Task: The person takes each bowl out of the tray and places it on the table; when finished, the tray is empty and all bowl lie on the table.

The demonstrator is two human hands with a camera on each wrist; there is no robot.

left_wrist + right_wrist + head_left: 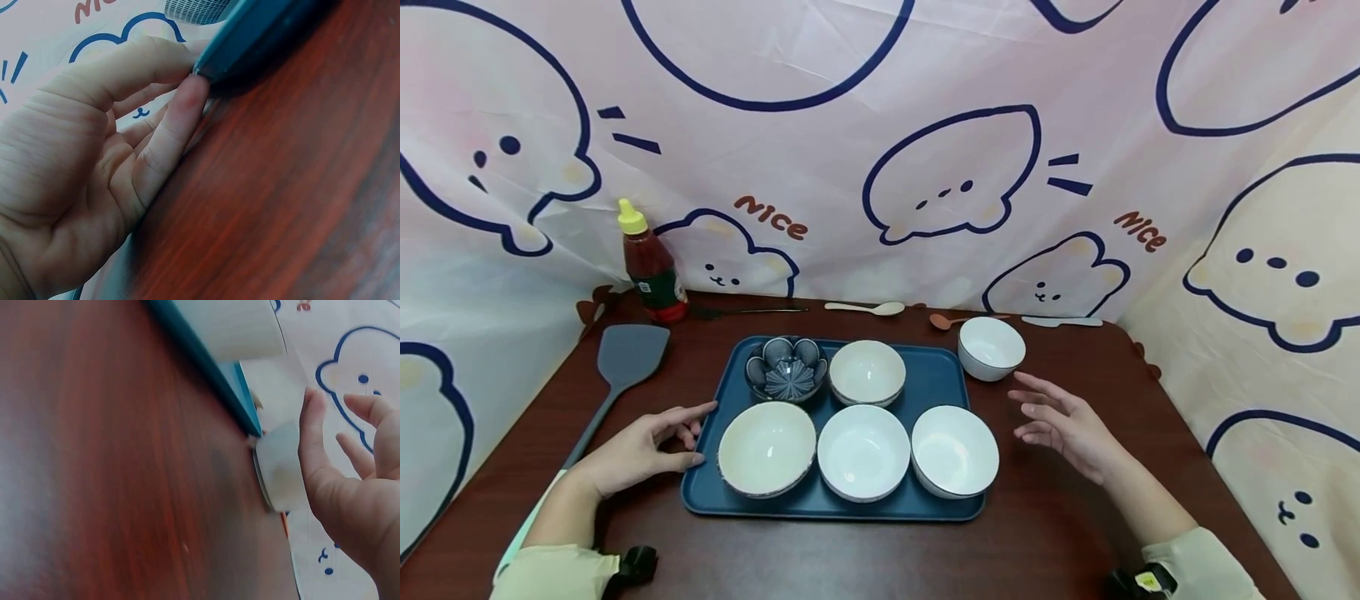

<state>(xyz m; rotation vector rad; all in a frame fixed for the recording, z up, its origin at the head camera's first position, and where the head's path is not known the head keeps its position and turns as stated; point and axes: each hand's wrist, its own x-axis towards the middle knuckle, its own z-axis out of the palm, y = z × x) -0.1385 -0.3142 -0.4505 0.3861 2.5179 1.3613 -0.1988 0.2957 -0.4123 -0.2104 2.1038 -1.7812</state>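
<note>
At the left edge of a blue tray [880, 510], my left hand [643, 447] holds the rim between thumb and fingertips, which meet the edge [219, 50] in the left wrist view. My right hand [1067, 425] hovers off the tray's right side, fingers apart and slightly bent, holding nothing. Closest to it are a small white bowl [991, 348] behind the tray's right corner and a white bowl [955, 450] on the tray. Also on the tray stand a dark petal-shaped bowl [787, 369], a white bowl [867, 372], a cream bowl [767, 447] and another white bowl [863, 452].
A grey spatula [631, 354] lies along the left, partly under my left forearm. Behind the tray are a red sauce bottle [653, 271], a dark thin utensil [752, 312], a pale spoon [887, 308], a wooden spoon [943, 321] and a pale knife [1060, 322]. A printed cloth hangs behind the table.
</note>
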